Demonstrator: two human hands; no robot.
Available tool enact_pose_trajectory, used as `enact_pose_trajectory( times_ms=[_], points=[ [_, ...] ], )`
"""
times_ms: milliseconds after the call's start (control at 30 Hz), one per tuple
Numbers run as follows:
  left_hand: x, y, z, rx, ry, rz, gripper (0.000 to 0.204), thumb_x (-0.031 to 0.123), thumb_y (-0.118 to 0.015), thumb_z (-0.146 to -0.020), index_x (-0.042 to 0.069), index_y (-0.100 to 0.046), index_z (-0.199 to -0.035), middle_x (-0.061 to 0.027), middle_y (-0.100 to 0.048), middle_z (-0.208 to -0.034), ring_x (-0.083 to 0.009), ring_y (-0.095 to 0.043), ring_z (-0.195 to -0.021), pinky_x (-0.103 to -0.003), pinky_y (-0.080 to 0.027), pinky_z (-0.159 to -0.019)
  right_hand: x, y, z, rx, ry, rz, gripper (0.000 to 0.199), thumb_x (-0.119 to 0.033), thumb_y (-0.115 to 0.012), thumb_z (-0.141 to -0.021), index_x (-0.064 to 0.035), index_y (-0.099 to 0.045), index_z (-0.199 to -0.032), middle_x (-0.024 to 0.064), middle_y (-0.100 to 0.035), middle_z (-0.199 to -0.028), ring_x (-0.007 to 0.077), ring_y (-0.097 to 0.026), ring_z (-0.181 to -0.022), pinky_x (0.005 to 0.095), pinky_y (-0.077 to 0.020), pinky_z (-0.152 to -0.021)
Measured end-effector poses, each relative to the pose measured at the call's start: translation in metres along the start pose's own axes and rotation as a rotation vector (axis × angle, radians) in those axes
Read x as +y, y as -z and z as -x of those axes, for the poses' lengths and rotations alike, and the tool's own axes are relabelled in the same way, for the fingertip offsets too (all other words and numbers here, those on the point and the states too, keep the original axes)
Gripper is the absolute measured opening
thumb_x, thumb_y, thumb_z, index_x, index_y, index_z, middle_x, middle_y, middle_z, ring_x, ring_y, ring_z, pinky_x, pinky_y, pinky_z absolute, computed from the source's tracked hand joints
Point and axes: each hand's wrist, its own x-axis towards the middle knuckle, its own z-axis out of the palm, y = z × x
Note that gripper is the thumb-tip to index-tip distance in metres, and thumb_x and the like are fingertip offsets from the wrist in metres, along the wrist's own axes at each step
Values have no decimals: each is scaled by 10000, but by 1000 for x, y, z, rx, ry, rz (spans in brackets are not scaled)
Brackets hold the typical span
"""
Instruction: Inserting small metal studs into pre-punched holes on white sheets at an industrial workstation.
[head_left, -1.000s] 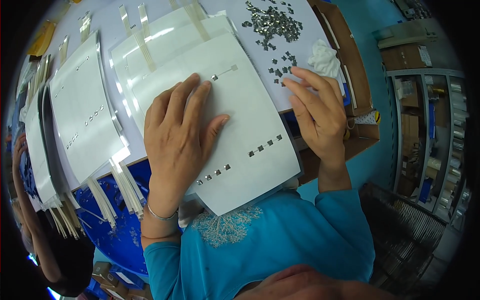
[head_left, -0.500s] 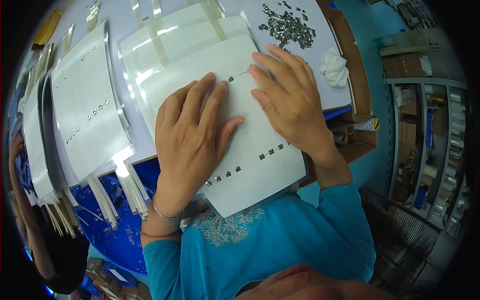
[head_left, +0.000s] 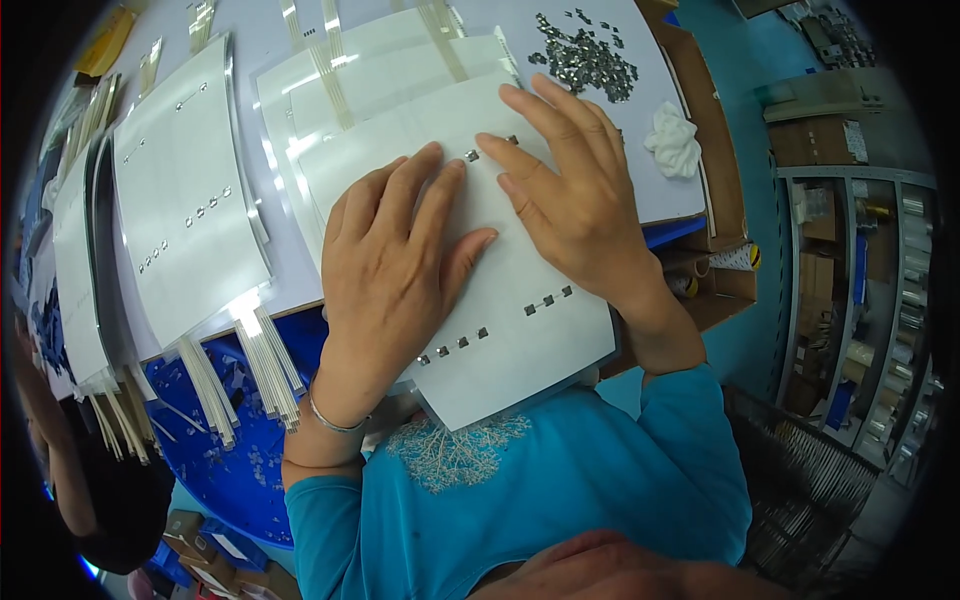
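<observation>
A white sheet with a clear border lies under both my hands at the table's front edge. My left hand rests on it with the fingers stretched out and the thumb apart. My right hand is over the sheet's right side, fingers spread. Its index fingertip is at a small shiny square piece near the sheet's upper part; whether it touches cannot be told. Another such piece shows between the right fingers. Two rows of similar square pieces run across the lower part of the sheet.
A heap of shiny square pieces lies at the back right, near a crumpled white wad. More white sheets and bundled pale strips are at left, above a blue bin. Another person's arm is at far left.
My right index finger has moved left to the upper square piece, uncovering the piece beside it. My left hand keeps its place on the sheet. The view has shifted slightly.
</observation>
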Motion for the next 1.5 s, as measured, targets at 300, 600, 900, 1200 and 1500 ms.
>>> enact_pose_trajectory(
  times_ms=[300,600,900,1200,1500],
  points=[
    [0,2,-2,-9,18,15,578,371,-843,-877,98,-689,-1362,-72,-683,-1395,-307,-642,-1178,-405,-532,-1028,-1,12,-2,-53,211,96,365,-2,-744,-833,-63,-799,-1189,158,-651,-1463,364,-570,-1413,574,-460,-1107],
    [1,2,-2,-18,-2,6,573,359,-842,-882,82,-685,-1359,-79,-686,-1391,-315,-643,-1173,-412,-532,-1023,8,16,10,33,-7,-50,393,65,-725,-858,-50,-793,-1228,168,-653,-1442,374,-613,-1345,462,-504,-1091],
    [2,2,-2,-19,17,-5,575,365,-837,-888,81,-684,-1364,-85,-688,-1387,-317,-647,-1166,-413,-540,-1009,1,6,6,-97,95,27,345,-59,-642,-939,-60,-790,-1250,172,-615,-1514,394,-522,-1453,585,-425,-1156],
    [0,0,-2,-2,-3,15,571,354,-838,-887,105,-685,-1377,-75,-681,-1389,-315,-645,-1174,-410,-543,-1012,-9,6,7,-234,14,-39,418,-178,-692,-1010,-32,-693,-1402,161,-510,-1636,400,-394,-1564,642,-343,-1198],
    [1,0,0,5,-5,25,559,350,-835,-892,104,-686,-1371,-74,-680,-1391,-314,-644,-1178,-407,-539,-1024,-12,3,11,-170,-89,-138,388,-118,-629,-1045,49,-666,-1394,220,-517,-1608,425,-389,-1563,589,-325,-1235]
  ],
)
